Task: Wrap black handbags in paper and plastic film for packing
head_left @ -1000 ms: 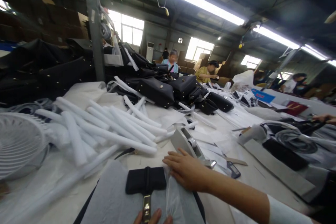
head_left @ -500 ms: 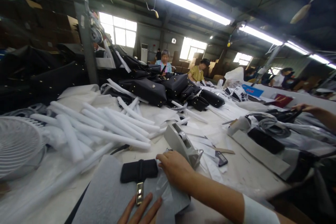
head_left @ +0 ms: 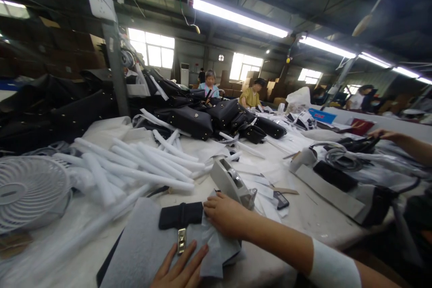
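A bag lies in front of me with a light grey sheet over it. A black strap tab and a gold metal clasp show on top of the sheet. My left hand rests flat on the sheet just below the clasp, fingers spread. Over the bag's right side my right hand lies on thin whitish wrapping, its fingers stretched toward the black tab. Right behind that hand stands a grey tape dispenser.
White foam rods are heaped left of centre, near a white fan. Black bags pile up behind them. A dark phone-like device lies right of the dispenser. At far right another person's hand holds black material.
My right hand has flattened onto the wrapping at the bag's right side, and the wrapping now lies lower and flatter. My left hand stays on the sheet. The view has shifted slightly.
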`<action>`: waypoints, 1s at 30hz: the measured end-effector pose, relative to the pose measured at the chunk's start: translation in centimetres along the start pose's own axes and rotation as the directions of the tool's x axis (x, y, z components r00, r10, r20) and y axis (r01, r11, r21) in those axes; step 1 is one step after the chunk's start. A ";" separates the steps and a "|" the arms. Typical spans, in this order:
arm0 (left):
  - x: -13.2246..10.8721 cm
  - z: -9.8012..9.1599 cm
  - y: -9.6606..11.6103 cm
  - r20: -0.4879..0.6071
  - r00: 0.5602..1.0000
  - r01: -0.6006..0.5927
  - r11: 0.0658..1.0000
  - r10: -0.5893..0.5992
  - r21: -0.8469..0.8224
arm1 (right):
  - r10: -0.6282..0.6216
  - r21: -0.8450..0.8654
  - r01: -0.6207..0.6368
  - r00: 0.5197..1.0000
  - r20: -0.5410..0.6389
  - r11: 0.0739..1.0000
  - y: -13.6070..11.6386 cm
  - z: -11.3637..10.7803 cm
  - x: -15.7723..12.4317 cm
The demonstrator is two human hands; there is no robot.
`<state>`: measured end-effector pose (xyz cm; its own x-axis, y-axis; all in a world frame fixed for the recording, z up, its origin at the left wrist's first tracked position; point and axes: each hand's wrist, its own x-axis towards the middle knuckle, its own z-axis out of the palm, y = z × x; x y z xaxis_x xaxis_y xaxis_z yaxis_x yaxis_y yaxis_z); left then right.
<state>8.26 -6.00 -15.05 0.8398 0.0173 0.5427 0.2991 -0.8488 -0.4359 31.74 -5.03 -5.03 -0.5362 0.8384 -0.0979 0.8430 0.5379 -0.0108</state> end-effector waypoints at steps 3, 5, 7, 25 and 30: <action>0.2 -0.2 0.1 0.011 1.000 0.011 1.000 -0.011 -0.022 | -0.044 0.169 0.053 0.997 -0.056 0.984 -1.0 -0.3 -3.3; 0.2 -0.3 0.2 -0.005 1.000 0.022 0.999 -0.022 -0.029 | -0.051 0.282 0.078 0.993 -0.102 0.956 -1.4 0.0 -5.6; 0.3 -0.6 0.3 -0.010 0.999 0.039 0.998 -0.040 -0.045 | -0.059 0.325 0.096 0.991 -0.121 0.941 -1.6 0.6 -7.2; 5.0 -4.5 1.2 0.474 0.723 0.673 0.666 -0.502 -0.321 | -0.156 0.190 0.204 0.957 -0.243 0.960 0.0 4.9 -7.5; 3.5 -2.8 1.7 0.253 0.902 0.413 0.872 -0.350 -0.263 | -0.153 0.137 0.204 0.937 -0.314 0.969 -0.4 4.5 -7.9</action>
<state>10.43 -8.83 -11.91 0.7670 0.4465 0.4608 0.4880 -0.8722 0.0328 35.84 -12.24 -8.74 -0.6448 0.7313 0.2222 0.7140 0.6801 -0.1663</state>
